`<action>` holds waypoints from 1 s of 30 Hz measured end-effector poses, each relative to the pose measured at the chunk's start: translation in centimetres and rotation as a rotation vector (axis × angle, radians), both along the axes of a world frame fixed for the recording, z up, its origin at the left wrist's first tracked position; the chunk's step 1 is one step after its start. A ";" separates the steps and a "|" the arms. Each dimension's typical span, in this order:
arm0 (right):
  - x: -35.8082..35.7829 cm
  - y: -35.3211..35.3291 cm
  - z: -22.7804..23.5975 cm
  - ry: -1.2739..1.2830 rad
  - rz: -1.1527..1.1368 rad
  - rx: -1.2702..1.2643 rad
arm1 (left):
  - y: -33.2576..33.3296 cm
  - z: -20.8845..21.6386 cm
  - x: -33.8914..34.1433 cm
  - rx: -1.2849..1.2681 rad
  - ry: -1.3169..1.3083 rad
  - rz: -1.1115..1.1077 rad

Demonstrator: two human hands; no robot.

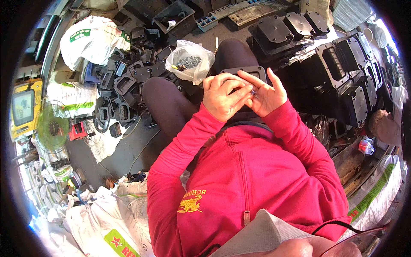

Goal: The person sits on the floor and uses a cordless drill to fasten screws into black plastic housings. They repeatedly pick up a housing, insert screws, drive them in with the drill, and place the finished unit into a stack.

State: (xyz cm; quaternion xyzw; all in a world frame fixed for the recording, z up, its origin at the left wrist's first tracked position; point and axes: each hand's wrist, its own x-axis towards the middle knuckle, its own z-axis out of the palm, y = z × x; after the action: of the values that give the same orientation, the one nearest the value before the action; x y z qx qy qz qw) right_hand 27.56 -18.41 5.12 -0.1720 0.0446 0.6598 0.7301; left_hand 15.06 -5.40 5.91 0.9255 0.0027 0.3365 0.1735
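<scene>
Both my hands meet over my lap. My left hand (223, 97) has its fingers curled and pinched together against the palm of my right hand; what the fingertips grip is hidden. My right hand (270, 95) is turned palm up and cupped, with a few small silvery pieces (254, 91) in it, too small to name. Just beyond the hands, a black rectangular frame (258, 70) lies across my lap, partly covered by them. A clear plastic bag (204, 71) of small grey metal pieces (189, 62) sits open beyond my left hand, near my knees.
Black housings and frames (125, 84) are heaped on the left. Larger black housings (274, 36) stand stacked at the far right. A fan (53, 128) and white sacks (95, 40) are on the left. A dark bin (174, 17) stands at the back.
</scene>
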 end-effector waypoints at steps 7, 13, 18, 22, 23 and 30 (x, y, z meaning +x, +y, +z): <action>-1.5 -0.4 -0.2 -0.053 0.053 -0.112 | -1.9 -0.1 -0.4 -0.056 0.143 0.006; -2.2 -1.7 -0.7 -0.021 0.113 -0.088 | -2.7 0.2 -1.0 -0.121 0.144 -0.026; -2.4 -1.9 -1.2 -0.042 0.124 0.056 | -3.3 0.9 -1.2 -0.088 0.224 0.002; -2.4 -2.3 -1.3 -0.124 0.139 -0.101 | -2.8 1.1 -1.4 -0.147 0.292 -0.060; -2.3 -2.3 -1.3 -0.116 0.144 -0.086 | -2.6 1.2 -1.4 -0.140 0.293 -0.079; -2.3 -2.3 -1.2 -0.025 0.199 -0.254 | -2.1 1.7 -1.2 -0.083 0.355 -0.156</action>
State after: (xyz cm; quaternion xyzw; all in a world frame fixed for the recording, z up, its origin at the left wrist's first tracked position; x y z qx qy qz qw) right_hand 25.28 -20.71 3.91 -0.2746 0.1013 0.7156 0.6342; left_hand 13.91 -7.54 7.61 0.9599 -0.0244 0.1532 0.2336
